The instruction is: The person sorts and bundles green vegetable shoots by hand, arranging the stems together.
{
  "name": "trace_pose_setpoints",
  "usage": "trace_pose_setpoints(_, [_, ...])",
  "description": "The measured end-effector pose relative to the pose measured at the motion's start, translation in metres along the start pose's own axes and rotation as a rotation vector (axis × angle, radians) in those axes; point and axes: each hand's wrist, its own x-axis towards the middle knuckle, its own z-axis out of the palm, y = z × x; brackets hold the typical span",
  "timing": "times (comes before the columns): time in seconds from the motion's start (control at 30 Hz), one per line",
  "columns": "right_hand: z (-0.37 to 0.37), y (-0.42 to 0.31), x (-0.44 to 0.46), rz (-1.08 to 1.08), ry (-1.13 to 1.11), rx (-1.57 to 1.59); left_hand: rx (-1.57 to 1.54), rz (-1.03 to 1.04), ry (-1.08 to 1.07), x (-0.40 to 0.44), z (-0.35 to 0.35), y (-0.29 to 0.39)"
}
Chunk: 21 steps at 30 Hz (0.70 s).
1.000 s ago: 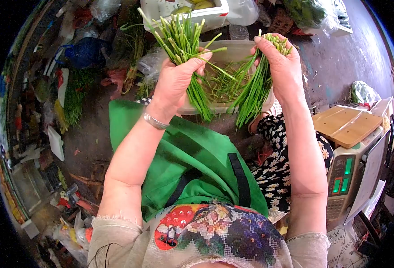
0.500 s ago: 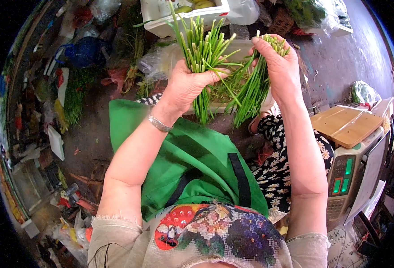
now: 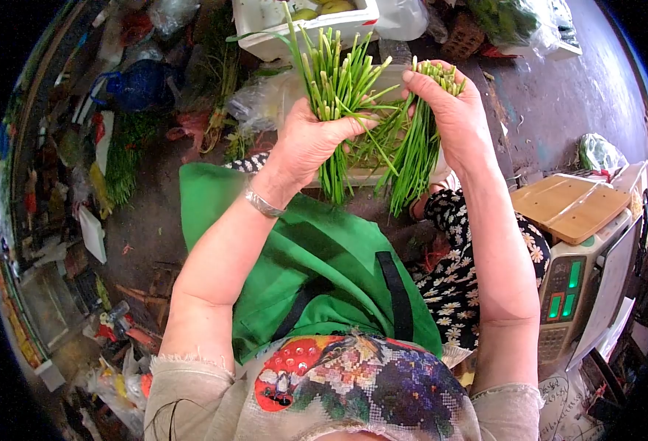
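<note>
My left hand (image 3: 306, 140) is closed round a bunch of green stalks (image 3: 333, 88), whose pale cut ends fan out above the fist while the leaves hang below. To its right, my right hand (image 3: 452, 110) grips a second bunch (image 3: 416, 151), its cut ends level at the top between thumb and fingers and its green tips pointing down. Behind both bunches lies a pale plastic tub (image 3: 358, 178) with loose green pieces in it, partly hidden by the hands. A green apron (image 3: 324, 272) covers my lap.
A white foam box (image 3: 368, 15) with greenish produce stands beyond the tub. At the right is a scale (image 3: 559, 294) with a tan platform (image 3: 574, 206) and lit green digits. Greens (image 3: 127, 158), a blue bag (image 3: 137, 84) and plastic bags clutter the left floor.
My left hand has moved right with its bunch, which now stands more upright with its cut ends spread. My right hand has shifted slightly left with its own bunch.
</note>
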Motion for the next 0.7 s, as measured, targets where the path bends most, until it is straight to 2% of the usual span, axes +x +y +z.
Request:
trace_pose_setpoints(0.47, [0.0026,0.001,-0.0009,0.023,-0.027,0.01,0.003,-0.067,-0.018,-0.0015,0.0013,0.0025])
trace_pose_setpoints(0.7, [0.0028,0.0038,-0.0013,0.013,-0.039,0.012,-0.001,-0.032,-0.015,-0.0012,0.0012,-0.0056])
